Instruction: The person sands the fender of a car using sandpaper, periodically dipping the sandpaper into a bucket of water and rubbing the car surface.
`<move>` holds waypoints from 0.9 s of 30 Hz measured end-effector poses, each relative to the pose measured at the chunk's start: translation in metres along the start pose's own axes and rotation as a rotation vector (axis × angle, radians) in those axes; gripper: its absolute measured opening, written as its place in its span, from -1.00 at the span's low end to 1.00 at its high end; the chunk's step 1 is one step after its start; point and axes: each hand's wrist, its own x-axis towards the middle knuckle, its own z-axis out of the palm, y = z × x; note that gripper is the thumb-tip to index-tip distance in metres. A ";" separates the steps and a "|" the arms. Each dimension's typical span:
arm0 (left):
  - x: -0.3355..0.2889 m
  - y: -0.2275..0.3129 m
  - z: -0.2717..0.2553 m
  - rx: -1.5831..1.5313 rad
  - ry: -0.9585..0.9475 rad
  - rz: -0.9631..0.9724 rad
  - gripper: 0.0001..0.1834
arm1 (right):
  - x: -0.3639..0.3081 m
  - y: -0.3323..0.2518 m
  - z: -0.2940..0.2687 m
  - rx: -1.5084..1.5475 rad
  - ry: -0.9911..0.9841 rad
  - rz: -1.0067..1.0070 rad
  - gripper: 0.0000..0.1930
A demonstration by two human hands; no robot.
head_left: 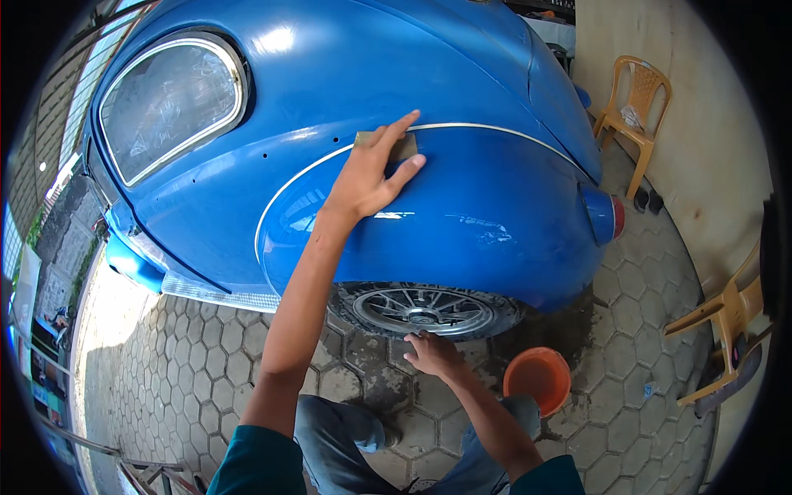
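My left hand [371, 169] lies on the blue car body just above the rear fender [495, 206], its fingers stretched and its thumb apart. Beneath the fingers it presses a small tan sheet of sandpaper [404, 148] against the paint, over the pale trim line [478, 128]. Parts of the sheet stick out on both sides of the fingers. Lower down, my right hand [435, 356] hangs in front of the rear wheel [421, 313] with nothing seen in it. Its fingers are loosely bent and apart.
An orange bucket [537, 381] stands on the hexagonal paving by my right knee. To the right are a tan plastic chair [634, 107] by the wall and another chair [726, 326]. The car's tail light [606, 214] juts out at the fender's right end.
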 end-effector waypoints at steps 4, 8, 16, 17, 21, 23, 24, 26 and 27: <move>-0.046 -0.030 -0.003 0.038 0.212 -0.104 -0.49 | -0.009 0.013 -0.019 0.090 -0.049 0.022 -0.52; -0.066 -0.033 0.006 0.233 0.282 -0.112 -0.46 | -0.022 0.042 -0.050 0.072 0.052 0.144 -0.52; 0.021 0.020 0.033 0.268 -0.011 -0.041 -0.45 | -0.016 0.100 -0.076 0.211 0.279 0.260 -0.61; 0.029 0.026 0.043 0.310 -0.033 -0.008 -0.42 | -0.013 0.104 -0.074 0.264 0.253 0.269 -0.62; 0.034 0.030 0.050 0.327 -0.061 0.030 -0.38 | -0.005 0.103 -0.075 0.141 0.289 0.267 -0.60; 0.022 0.029 0.042 0.263 -0.064 -0.015 -0.41 | -0.008 0.108 -0.076 0.197 0.267 0.252 -0.58; 0.012 0.029 0.033 0.206 -0.064 -0.066 -0.42 | -0.007 0.109 -0.077 0.252 0.242 0.227 -0.56; -0.014 0.028 0.026 0.199 -0.024 -0.055 -0.43 | -0.019 0.097 -0.101 0.322 0.037 0.230 -0.55; -0.022 0.029 0.020 0.205 0.027 -0.049 -0.44 | -0.026 0.088 -0.114 0.386 -0.169 0.213 -0.55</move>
